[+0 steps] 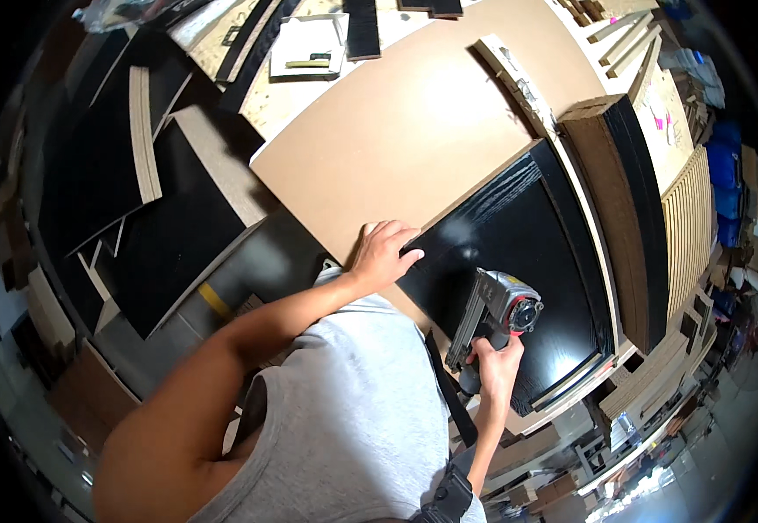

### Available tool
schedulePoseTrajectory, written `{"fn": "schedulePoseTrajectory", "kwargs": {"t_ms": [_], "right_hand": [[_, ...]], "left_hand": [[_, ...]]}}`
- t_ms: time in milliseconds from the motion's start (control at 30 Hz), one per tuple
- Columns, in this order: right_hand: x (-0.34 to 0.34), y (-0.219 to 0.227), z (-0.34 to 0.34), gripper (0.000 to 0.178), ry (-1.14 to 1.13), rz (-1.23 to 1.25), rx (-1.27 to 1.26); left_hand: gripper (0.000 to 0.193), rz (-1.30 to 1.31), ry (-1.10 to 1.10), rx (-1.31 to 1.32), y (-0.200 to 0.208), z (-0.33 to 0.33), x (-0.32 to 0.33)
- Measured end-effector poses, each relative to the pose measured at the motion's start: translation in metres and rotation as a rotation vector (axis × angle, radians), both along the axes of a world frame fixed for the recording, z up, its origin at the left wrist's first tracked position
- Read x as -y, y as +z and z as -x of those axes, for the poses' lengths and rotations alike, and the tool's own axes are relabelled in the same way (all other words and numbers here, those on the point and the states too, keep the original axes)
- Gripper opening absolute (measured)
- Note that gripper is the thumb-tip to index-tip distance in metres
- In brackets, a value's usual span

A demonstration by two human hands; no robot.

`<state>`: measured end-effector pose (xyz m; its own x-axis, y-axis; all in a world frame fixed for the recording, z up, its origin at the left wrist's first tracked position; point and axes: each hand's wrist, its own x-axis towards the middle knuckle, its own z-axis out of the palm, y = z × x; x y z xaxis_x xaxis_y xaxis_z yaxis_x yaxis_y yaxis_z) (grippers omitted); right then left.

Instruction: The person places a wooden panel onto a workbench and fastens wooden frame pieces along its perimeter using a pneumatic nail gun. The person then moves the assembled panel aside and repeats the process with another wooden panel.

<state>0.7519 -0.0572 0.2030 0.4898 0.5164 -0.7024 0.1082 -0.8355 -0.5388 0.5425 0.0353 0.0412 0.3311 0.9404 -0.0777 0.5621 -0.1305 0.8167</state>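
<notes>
My right hand (497,366) is wrapped round the handle of a grey and black pneumatic nail gun (508,301) with a red ring near its round cap. The nail gun is over a glossy black panel (492,218), which has raised black strips along its right side. Whether its nose touches the panel is hidden. My left hand (382,256) lies with fingers stretched out at the panel's left corner, its thumb at the black edge. Under the panel spreads a large light-brown board (370,131).
A long pale wood strip (518,83) and a thick black-faced block (618,200) flank the panel on the right. Beyond stands a stack of slats (688,227). Large black boards (178,227) lean at the left. A white tray (309,39) holding a yellow tool sits at the back.
</notes>
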Motion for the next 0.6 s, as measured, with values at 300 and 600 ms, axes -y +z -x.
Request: {"fn": "schedulePoseTrajectory", "kwargs": {"t_ms": [300,600], "right_hand": [[0.013,0.002,0.02,0.022,0.028,-0.011,-0.027],[0.003,0.007,0.022,0.021,0.018,-0.037,-0.028]], "left_hand": [[0.029,-0.017,0.134,0.025,-0.003,0.005,0.019],[0.025,-0.015,0.117,0.037,-0.005,0.006,0.018]]}}
